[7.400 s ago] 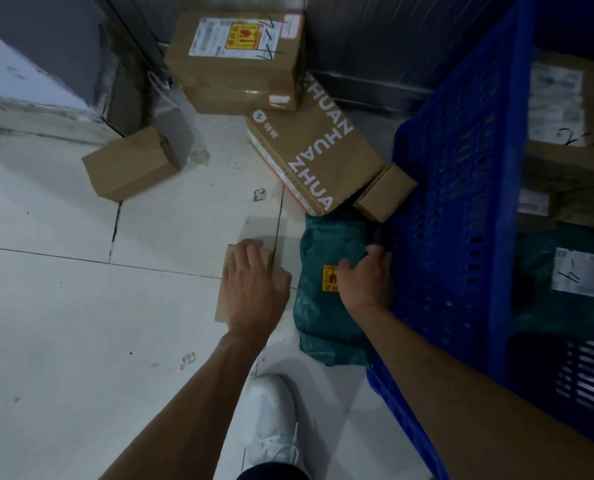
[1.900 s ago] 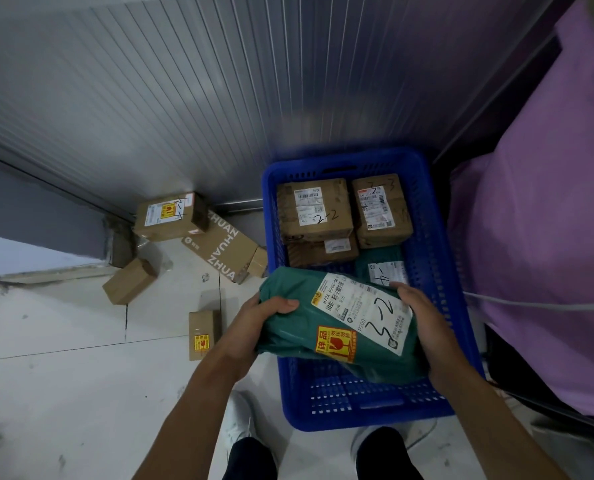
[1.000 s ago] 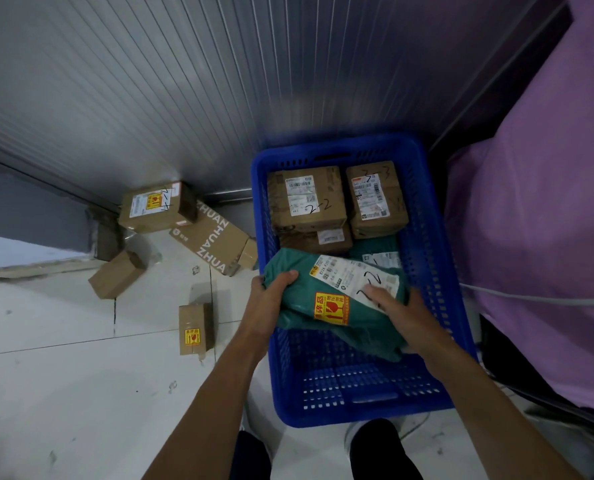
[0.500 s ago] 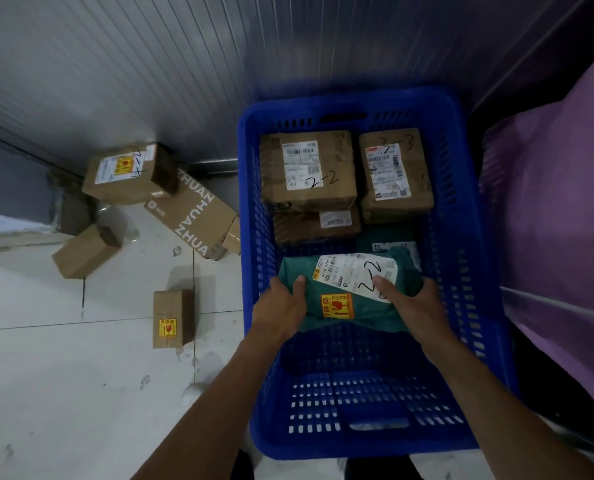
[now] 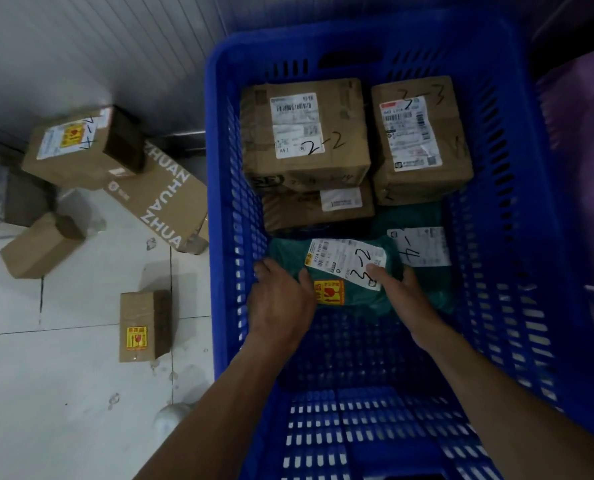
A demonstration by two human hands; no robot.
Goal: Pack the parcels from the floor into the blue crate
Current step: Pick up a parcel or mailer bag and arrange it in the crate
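Both my hands are inside the blue crate. They hold a green bag parcel with a white label and a yellow sticker, low on the crate's bottom. My left hand grips its left end and my right hand its right end. Behind it stand cardboard boxes marked 2-2 and 3-3, a flatter box under the first, and another green bag. On the floor to the left lie several cardboard parcels, the nearest a small box with a yellow sticker.
A long ZHUAN box leans against the crate's left wall, with a labelled box behind it and a plain box further left. A grey ribbed wall runs behind. Purple material borders the crate on the right.
I lifted the green bag from the floor, carried it over the crate and lowered it to the crate's bottom. The view has closed in on the crate.
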